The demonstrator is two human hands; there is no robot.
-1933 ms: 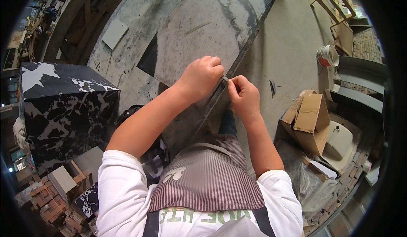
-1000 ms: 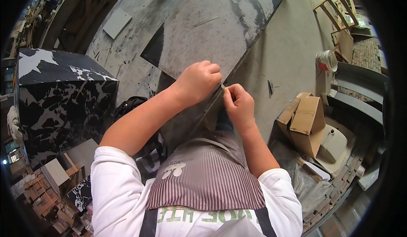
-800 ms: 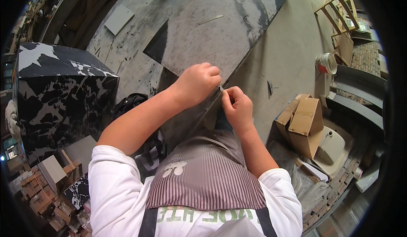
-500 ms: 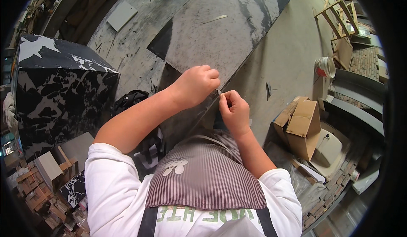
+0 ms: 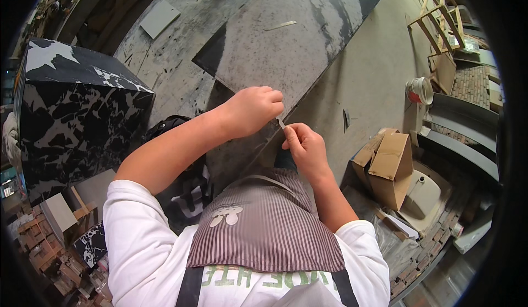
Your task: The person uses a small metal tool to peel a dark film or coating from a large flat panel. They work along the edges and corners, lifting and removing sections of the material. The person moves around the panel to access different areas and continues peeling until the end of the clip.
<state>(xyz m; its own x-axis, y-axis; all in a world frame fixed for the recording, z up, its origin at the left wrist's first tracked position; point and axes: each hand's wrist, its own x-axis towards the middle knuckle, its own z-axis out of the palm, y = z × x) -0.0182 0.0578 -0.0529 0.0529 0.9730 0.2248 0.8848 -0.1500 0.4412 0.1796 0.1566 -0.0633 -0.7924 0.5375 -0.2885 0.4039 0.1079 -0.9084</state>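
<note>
My left hand [image 5: 254, 111] is closed in a loose fist over the near edge of a grey, mottled slab [image 5: 275, 54]. Just below and to its right, my right hand [image 5: 308, 148] pinches a short, thin, pale strip [image 5: 281, 123] between thumb and forefinger. The strip's other end runs up to the underside of my left fist, whose fingertips are hidden. What the strip is made of is too small to tell. Another narrow light strip [image 5: 280, 26] lies flat on the slab, beyond both hands.
A black-and-white marbled block [image 5: 82, 114] stands at the left. A pale square tile [image 5: 159, 19] lies on the far worktop. To the right are an open cardboard box [image 5: 391, 164], a cream basin [image 5: 426, 197], a white bucket [image 5: 419, 91] and a wooden frame [image 5: 440, 18].
My right hand has moved slightly down and to the right, away from the left fist. More of the pale strip shows between them. My left hand has barely moved.
</note>
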